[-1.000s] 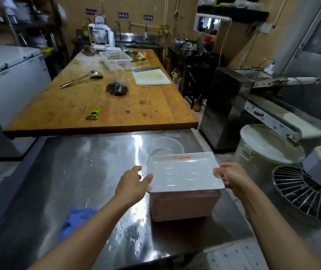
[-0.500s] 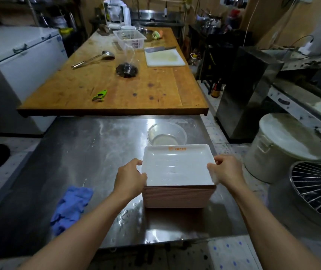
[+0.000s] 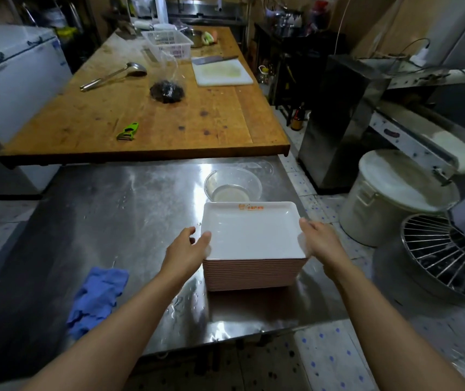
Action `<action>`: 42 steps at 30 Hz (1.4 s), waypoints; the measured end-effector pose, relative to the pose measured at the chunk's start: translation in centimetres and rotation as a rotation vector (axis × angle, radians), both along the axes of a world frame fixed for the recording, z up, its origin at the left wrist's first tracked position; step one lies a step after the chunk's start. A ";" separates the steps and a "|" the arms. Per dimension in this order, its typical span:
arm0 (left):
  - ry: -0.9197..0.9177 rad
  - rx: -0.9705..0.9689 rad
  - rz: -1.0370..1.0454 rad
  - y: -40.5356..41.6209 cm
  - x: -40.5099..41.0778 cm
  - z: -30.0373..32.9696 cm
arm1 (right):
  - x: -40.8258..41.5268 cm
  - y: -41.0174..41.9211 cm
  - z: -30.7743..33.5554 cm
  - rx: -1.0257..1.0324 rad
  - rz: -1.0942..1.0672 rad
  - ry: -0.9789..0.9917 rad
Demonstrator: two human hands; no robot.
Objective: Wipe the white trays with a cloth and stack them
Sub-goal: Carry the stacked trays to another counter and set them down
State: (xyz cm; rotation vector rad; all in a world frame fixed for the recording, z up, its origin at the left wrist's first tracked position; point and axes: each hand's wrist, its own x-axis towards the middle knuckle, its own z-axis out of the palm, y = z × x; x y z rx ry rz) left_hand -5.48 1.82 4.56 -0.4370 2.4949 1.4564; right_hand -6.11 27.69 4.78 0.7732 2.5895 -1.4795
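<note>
A white tray [image 3: 251,232] with an orange logo lies on top of a tall stack of trays [image 3: 254,273] on the steel table [image 3: 113,221]. My left hand [image 3: 187,251] holds the top tray's left edge, thumb on the rim. My right hand [image 3: 320,241] holds its right edge, fingers curled under. A crumpled blue cloth [image 3: 96,300] lies on the table to the left of the stack, apart from both hands.
A clear bowl [image 3: 232,187] with some liquid stands just behind the stack. Beyond is a wooden table [image 3: 152,119] with a green peeler [image 3: 128,131], ladle, bag, basket and cutting board. A lidded metal pot [image 3: 394,198] and a wire mixer guard [image 3: 448,249] stand to the right.
The top tray has come down and now lies flush on the stack, both hands still at its edges. The camera has tilted down and moved closer.
</note>
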 end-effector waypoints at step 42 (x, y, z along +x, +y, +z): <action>-0.238 0.953 0.248 2.5 -1.3 -2.5 | -1.2 0.7 -3.4 -0.921 0.085 -0.082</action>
